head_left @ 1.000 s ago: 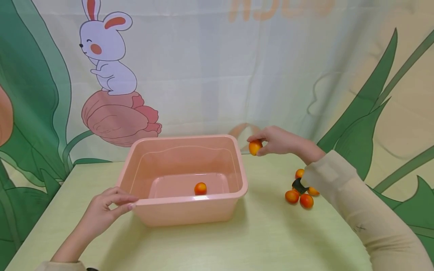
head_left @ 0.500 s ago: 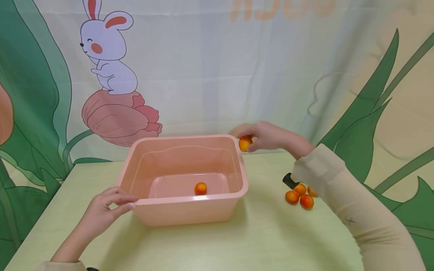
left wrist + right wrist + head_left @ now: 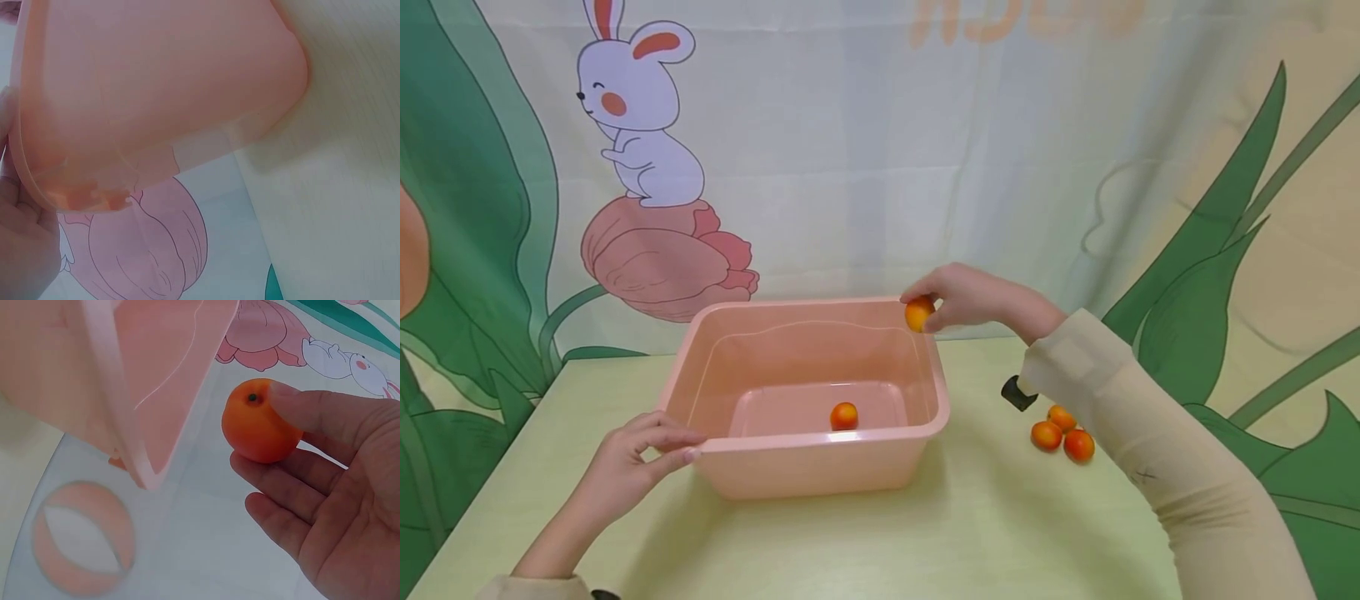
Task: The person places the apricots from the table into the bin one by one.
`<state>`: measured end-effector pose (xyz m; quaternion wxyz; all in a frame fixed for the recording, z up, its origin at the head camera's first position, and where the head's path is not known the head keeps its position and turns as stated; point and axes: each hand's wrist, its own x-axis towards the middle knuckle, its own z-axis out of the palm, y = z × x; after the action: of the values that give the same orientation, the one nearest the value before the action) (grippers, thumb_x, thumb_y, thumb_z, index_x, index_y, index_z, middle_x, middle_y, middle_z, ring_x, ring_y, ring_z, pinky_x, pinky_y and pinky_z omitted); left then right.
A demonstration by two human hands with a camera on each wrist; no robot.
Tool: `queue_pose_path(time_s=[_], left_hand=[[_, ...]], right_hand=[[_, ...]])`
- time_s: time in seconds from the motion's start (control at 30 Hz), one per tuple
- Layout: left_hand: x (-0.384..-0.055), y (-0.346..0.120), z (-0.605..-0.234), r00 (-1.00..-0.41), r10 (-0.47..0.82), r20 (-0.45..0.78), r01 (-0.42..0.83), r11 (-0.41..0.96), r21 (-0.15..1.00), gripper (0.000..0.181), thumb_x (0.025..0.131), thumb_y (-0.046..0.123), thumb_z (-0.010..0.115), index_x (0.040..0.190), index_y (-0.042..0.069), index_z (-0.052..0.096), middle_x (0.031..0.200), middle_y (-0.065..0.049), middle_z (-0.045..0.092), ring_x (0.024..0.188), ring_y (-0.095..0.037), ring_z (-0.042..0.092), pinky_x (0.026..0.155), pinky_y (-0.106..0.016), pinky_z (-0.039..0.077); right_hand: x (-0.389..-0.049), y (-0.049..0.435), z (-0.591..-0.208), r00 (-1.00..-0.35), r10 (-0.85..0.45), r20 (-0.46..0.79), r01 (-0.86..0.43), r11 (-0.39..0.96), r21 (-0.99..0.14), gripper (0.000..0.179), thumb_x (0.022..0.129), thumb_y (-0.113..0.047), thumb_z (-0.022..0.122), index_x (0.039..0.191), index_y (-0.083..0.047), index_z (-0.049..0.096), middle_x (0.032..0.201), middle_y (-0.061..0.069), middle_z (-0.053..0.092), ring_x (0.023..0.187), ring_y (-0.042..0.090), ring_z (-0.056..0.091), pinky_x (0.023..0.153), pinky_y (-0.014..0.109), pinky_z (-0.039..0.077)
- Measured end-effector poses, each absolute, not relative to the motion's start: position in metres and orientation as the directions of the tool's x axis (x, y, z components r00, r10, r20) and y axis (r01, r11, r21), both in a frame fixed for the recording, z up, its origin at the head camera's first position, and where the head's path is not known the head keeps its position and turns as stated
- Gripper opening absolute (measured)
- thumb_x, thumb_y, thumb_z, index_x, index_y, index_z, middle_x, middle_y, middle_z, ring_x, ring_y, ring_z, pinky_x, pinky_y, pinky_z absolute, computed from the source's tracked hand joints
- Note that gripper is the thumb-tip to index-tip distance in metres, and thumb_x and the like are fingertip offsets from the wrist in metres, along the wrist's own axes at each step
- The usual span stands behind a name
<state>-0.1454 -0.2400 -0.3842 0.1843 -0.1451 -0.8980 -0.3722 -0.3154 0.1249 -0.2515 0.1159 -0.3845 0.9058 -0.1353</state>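
Note:
A pink plastic basin [image 3: 812, 468] stands on the table, with one small orange-red fruit [image 3: 844, 417] on its floor. My left hand [image 3: 625, 467] pinches the basin's near left corner at the rim, thumb and fingers on either side; in the left wrist view its fingers lie along that rim. My right hand [image 3: 977, 296] holds another orange-red fruit [image 3: 256, 428] between thumb and fingers, its green stem dot showing in the right wrist view. In the head view this fruit overlaps the basin's far right corner, at rim height.
Three more orange-red fruits [image 3: 1046, 436] lie together on the pale table [image 3: 970, 533], right of the basin, partly under the right sleeve [image 3: 1112, 392] in this view. A black piece [image 3: 1018, 393] sticks out at the right cuff. Behind the table hangs a printed cloth [image 3: 835, 167] with a rabbit.
My right hand has carried its fruit leftward from beside the basin to the far right corner of its rim. My left hand and the basin have stayed in place.

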Motion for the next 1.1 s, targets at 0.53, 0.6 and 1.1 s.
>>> queue_pose_path(time_s=[0.53,0.6,1.1], left_hand=[[-0.146,-0.241,-0.383,-0.896,0.12,0.427,0.386,0.687,0.616,0.016,0.07,0.007,0.072,0.085,0.013,0.071,0.078,0.012,0.058,0.071,0.004,0.05,0.059,-0.017,0.042],[-0.145,-0.24,-0.383,-0.897,0.12,0.425,0.383,0.69,0.614,0.016,0.069,0.007,0.072,0.085,0.013,0.071,0.078,0.012,0.058,0.071,0.004,0.05,0.059,-0.017,0.042],[-0.146,-0.241,-0.38,-0.907,0.13,0.4,0.368,0.706,0.605,0.015,0.069,0.009,0.073,0.084,0.014,0.071,0.077,0.011,0.058,0.069,0.003,0.049,0.057,-0.019,0.04]], right_hand=[[-0.325,0.09,-0.257,-0.662,-0.732,-0.162,-0.647,0.667,-0.371,0.036,0.08,-0.008,0.06,0.116,-0.009,0.058,0.105,0.004,0.059,0.092,0.019,0.05,0.081,0.029,0.046],[-0.327,0.085,-0.258,-0.657,-0.733,-0.176,-0.646,0.668,-0.37,0.037,0.08,-0.008,0.059,0.116,-0.009,0.058,0.104,0.004,0.059,0.092,0.019,0.05,0.081,0.029,0.045],[-0.335,0.056,-0.271,-0.657,-0.728,-0.198,-0.628,0.673,-0.39,0.039,0.079,-0.005,0.06,0.118,-0.006,0.056,0.108,0.006,0.058,0.093,0.021,0.048,0.081,0.026,0.045]])
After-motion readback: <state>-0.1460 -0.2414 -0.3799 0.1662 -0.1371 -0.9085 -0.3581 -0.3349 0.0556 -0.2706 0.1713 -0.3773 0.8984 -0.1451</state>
